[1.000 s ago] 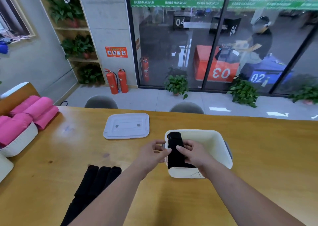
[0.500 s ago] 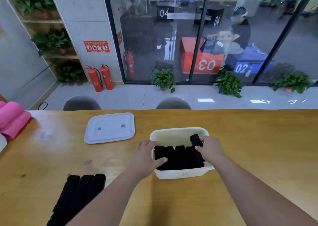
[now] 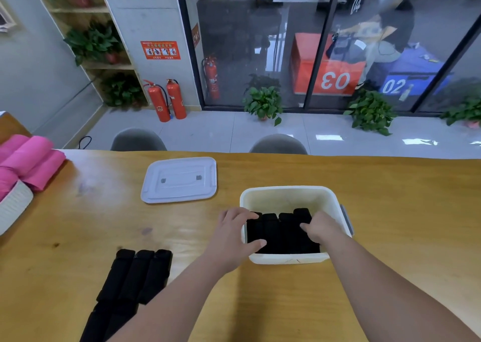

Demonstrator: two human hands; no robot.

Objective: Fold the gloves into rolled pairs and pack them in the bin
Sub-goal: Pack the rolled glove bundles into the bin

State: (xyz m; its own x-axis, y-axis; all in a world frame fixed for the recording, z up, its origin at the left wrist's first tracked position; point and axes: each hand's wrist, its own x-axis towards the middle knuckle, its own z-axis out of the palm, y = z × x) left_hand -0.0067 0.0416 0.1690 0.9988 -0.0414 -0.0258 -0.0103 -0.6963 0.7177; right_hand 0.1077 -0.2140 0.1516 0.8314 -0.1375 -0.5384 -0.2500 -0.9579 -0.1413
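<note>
While both our hands reach into white bin [image 3: 291,189], we see four rolled black glove pairs [image 3: 279,233] packed side by side under fingertips. Our left hand [image 3: 233,238] straddles bin's left wall, fingers curled over leftmost roll [image 3: 255,230], thumb at its near end. Our right hand [image 3: 321,230] curls round rightmost roll [image 3: 302,212], which stands higher than rest. Flat black gloves [image 3: 140,274] lie on wooden table [image 3: 403,211] left of left wrist; bin lid [image 3: 179,179] beyond left fingers.

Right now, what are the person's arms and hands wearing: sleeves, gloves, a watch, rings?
Nothing visible. Left hand and right hand are ungloved, without rings or a watch in view; left forearm and right forearm are bare, unsleeved, to the picture's edge.
</note>
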